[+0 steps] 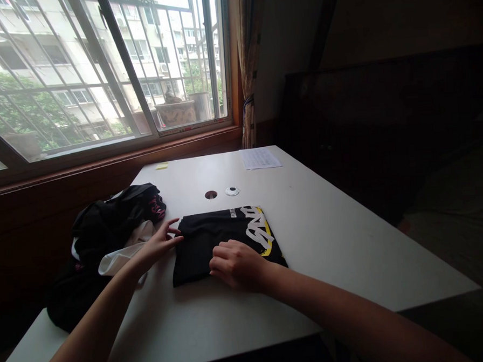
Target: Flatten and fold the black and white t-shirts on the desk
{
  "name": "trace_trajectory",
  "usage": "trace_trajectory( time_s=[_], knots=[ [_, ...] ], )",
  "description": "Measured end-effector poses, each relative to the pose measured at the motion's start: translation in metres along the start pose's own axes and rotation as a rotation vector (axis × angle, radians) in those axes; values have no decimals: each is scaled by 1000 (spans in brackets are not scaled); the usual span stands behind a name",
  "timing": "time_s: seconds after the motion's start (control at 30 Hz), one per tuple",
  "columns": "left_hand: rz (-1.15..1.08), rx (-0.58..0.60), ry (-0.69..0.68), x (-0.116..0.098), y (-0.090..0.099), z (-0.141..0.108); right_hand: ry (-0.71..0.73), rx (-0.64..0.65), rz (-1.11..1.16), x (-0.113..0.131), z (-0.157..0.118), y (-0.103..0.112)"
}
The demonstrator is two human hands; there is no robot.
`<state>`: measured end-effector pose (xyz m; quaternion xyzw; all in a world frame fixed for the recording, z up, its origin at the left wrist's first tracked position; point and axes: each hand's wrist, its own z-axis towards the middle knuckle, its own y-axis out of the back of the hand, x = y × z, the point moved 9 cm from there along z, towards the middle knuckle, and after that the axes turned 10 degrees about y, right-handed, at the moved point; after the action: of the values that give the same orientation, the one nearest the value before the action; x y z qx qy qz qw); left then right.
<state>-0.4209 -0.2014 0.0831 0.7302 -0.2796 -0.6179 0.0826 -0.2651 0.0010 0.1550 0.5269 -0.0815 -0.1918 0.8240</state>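
A black garment with white lettering and a yellow print lies folded into a flat, roughly rectangular shape on the white table. My left hand is at its left edge, fingers apart, with nothing visible between them. My right hand rests on the front part of the garment with its fingers curled in; whatever may be under the fingertips is hidden. Left of the folded garment, a loose pile of black clothes with pink print lies partly over a white cloth, close to my left forearm.
Behind the folded garment are a round hole in the tabletop and a small white disc. Papers lie at the back edge, a yellow note at the back left. A barred window and a curtain stand beyond.
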Motion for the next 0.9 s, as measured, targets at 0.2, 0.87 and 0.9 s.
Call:
trace_trajectory(
  time_s=[0.2, 0.87, 0.9],
  knots=[
    [-61, 54, -22, -3, -9, 4, 0, 20, 13, 1, -2, -2],
    [-217, 10, 128, -12, -5, 10, -2, 204, 21, 9, 38, -41],
    [-210, -2, 127, -15, -4, 14, -1, 209, 11, 12, 41, -44]
  ],
)
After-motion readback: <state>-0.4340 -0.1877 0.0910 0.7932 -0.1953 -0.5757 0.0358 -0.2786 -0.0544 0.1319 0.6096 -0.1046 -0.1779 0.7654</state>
